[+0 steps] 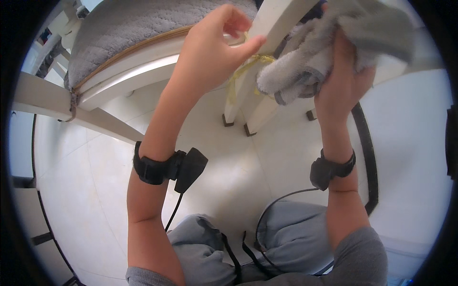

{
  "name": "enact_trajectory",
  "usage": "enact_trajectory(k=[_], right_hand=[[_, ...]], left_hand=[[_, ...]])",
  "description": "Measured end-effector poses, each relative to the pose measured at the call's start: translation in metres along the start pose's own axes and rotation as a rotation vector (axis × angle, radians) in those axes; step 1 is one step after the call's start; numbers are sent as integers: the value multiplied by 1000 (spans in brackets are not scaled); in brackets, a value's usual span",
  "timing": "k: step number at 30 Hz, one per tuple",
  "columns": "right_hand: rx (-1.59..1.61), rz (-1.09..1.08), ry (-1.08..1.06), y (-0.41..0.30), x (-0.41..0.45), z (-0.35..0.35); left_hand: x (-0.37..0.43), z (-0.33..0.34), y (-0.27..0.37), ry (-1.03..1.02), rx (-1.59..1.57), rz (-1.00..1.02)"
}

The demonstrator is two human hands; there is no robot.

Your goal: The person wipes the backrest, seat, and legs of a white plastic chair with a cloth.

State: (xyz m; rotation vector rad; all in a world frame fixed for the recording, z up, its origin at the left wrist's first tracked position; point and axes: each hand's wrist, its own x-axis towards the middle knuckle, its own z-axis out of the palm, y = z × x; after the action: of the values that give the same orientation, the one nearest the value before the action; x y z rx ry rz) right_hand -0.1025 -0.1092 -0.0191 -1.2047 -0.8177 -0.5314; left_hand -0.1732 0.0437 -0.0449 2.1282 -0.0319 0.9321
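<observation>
My right hand (340,78) grips a bunched grey plush cloth (297,71), whose upper end is blurred and hangs over the fingers. Beside a white chair post (282,21) is my left hand (218,50), empty, with thumb and fingers apart. Its thumb tip lies close to a yellow ribbon (263,58) tied around the white chair frame; whether they touch I cannot tell. The ribbon's loose ends hang down along the chair leg. Behind my left hand a grey quilted seat cushion (143,35) covers the chair seat.
White chair legs with dark foot caps (228,120) stand on the pale tiled floor (214,171). A brown cord (74,103) is tied at the chair's left corner. Black straps (154,168) with cables sit on both my forearms. A white wall (408,143) with dark skirting rises at the right.
</observation>
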Motion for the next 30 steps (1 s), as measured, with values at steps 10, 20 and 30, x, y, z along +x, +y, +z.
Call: enact_trajectory(k=[10, 20, 30], right_hand=[[27, 633, -249, 55, -116, -23], [8, 584, -212, 86, -105, 9], [-386, 650, -467, 171, -218, -20]], left_hand=[[-10, 16, -8, 4, 502, 252], [-5, 11, 0, -64, 236, 172], [1, 10, 5, -114, 318, 147]])
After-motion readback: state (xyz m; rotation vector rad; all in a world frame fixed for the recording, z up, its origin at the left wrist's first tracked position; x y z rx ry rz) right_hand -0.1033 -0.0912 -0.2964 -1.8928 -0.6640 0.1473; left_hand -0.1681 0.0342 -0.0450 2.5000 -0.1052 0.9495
